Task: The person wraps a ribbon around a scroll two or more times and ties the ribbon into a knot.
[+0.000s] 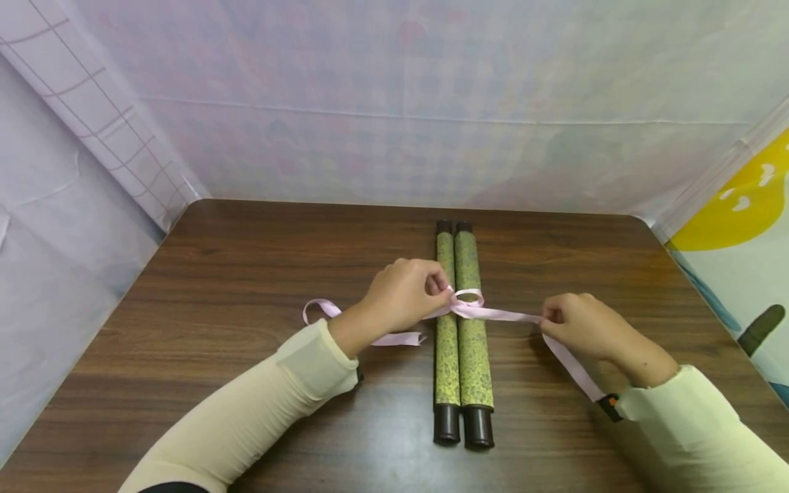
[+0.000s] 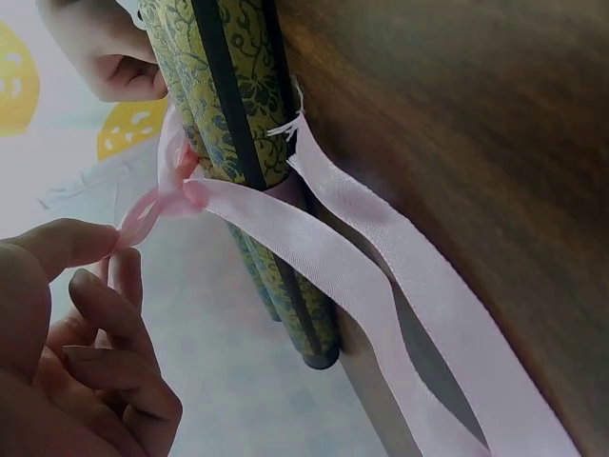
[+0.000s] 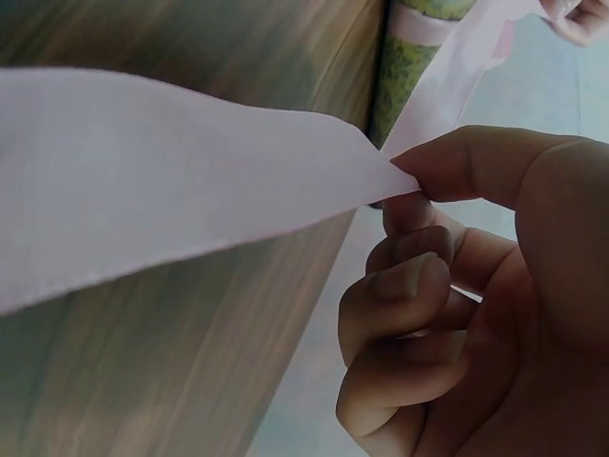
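Two rolled scrolls, a left one [image 1: 446, 370] and a right one [image 1: 475, 363], lie side by side on the table, covered in green-gold patterned cloth with dark end caps. A pink ribbon [image 1: 502, 315] goes around them, with a knot and a small loop on top. My left hand [image 1: 401, 294] pinches the ribbon at the knot between thumb and forefinger. Right of the scrolls, my right hand [image 1: 582, 327] pinches a stretch of ribbon, drawn fairly straight from the knot. Beyond those fingers the ribbon's tail [image 3: 181, 171] hangs down toward the right wrist.
The brown wood-grain table [image 1: 259, 253] reaches back to a pale checked curtain [image 1: 382, 123]. Loose ribbon tails [image 2: 419, 257] lie left of the scrolls, one with a frayed end. A yellow-patterned sheet [image 1: 733, 212] hangs at the right.
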